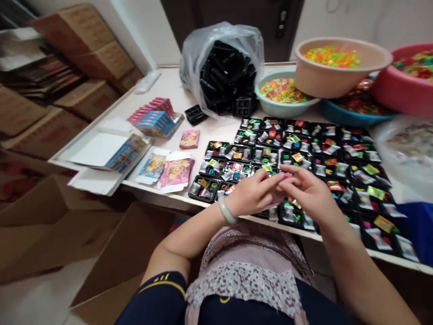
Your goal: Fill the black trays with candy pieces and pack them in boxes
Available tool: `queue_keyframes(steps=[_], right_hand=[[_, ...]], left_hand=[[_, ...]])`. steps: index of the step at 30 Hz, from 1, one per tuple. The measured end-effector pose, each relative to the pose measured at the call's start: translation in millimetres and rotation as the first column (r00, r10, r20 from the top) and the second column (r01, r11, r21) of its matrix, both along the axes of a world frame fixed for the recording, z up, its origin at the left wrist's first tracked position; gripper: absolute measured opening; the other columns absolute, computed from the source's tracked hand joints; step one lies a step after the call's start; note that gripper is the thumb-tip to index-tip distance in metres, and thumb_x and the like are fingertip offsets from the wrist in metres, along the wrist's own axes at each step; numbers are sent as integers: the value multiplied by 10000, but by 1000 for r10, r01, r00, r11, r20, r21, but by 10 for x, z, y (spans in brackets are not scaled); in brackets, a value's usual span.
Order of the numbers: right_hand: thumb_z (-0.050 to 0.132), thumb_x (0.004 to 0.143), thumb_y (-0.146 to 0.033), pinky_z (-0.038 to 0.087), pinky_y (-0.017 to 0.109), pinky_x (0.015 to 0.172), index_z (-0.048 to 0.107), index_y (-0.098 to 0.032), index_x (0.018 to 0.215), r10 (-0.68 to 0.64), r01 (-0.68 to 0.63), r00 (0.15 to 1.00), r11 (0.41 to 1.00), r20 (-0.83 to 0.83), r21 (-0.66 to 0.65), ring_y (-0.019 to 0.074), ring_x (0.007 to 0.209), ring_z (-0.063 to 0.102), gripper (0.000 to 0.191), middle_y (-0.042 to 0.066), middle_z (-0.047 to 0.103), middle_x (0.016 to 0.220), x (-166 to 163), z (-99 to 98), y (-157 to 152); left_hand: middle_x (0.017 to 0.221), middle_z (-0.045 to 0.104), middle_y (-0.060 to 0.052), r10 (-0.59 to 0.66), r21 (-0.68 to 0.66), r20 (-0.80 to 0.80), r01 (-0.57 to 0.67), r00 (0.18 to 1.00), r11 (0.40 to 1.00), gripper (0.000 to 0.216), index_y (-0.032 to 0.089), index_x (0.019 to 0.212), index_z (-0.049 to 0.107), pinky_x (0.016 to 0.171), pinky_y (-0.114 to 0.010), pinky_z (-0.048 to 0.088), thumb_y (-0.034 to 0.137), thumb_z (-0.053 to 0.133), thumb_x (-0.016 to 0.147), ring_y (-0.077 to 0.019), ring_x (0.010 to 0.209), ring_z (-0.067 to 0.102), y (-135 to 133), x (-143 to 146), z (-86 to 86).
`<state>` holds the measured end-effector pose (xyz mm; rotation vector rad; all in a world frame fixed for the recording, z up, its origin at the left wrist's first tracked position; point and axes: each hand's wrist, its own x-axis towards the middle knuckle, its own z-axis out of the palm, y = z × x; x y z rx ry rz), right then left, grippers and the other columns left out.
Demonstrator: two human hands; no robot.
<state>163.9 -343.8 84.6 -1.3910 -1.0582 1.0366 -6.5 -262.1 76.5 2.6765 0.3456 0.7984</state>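
Over the front rows of filled black trays, my left hand (pixel 259 193) and my right hand (pixel 309 192) meet at the fingertips. A small pink piece (pixel 287 174) shows between the fingers of both; its kind is too small to make out. Both hands are closed around that spot, and the fingers cover part of what they hold. Below and around them, black compartment trays (pixel 299 143) hold small wrapped packets and bright plastic pieces. A pale bangle (pixel 226 210) circles my left wrist.
Behind the trays are a clear bag of black trays (pixel 230 76), a light blue basin (pixel 284 106), a beige basin (pixel 343 74) and a pink basin (pixel 406 90), all with colourful pieces. Small printed boxes (pixel 157 119) and flat cartons (pixel 176 174) lie left. An open cardboard box (pixel 118 253) stands below.
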Motion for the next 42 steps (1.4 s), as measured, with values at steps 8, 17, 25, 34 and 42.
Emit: queue_keyframes(steps=[8, 17, 25, 34, 42], right_hand=[[641, 810, -413, 504, 299, 516, 524, -278, 1237, 79, -80, 990, 997, 117, 1, 161, 539, 586, 463, -26, 630, 658, -202, 4, 325], [622, 797, -563, 502, 470, 785, 643, -254, 1143, -39, -95, 713, 984, 700, 152, 287, 818, 627, 465, 78, 658, 837, -403, -150, 888], [555, 887, -385, 478, 437, 916, 595, -240, 1241, 170, -500, 642, 833, 748, 239, 266, 1032, 595, 384, 102, 637, 1141, -698, -368, 2107], [537, 912, -254, 407, 453, 1003, 661, -289, 1203, 318, -762, 169, 642, 933, -80, 274, 1239, 479, 318, 90, 550, 1345, -1138, -981, 2793], [558, 895, -304, 369, 491, 1014, 613, -294, 1261, 268, -660, 99, 738, 958, -138, 323, 1288, 431, 371, 98, 480, 1432, -1175, -1057, 2949]], left_hand=[[973, 548, -78, 56, 10, 77, -57, 995, 998, 380, 198, 1292, 488, 690, -281, 497, 261, 440, 921, -154, 800, 539, 273, -154, -36], [919, 574, -56, 305, -323, 408, -177, 860, 930, 126, 179, 992, 558, 763, -308, 500, 195, 495, 885, -151, 850, 568, 682, -603, 60], [1027, 652, -71, 474, -332, 206, -394, 856, 857, 210, 188, 1022, 640, 917, -372, 479, 219, 612, 816, -181, 962, 594, 1834, -1704, 46], [1157, 622, -104, 623, -187, -155, -642, 766, 743, 290, 152, 930, 620, 1088, -393, 371, 19, 472, 720, -188, 1177, 527, 2958, -2355, -593], [1280, 544, -131, 645, -47, -367, -706, 670, 707, 355, 143, 1162, 604, 1101, -427, 332, 153, 529, 815, -252, 1235, 457, 3074, -2093, -606]])
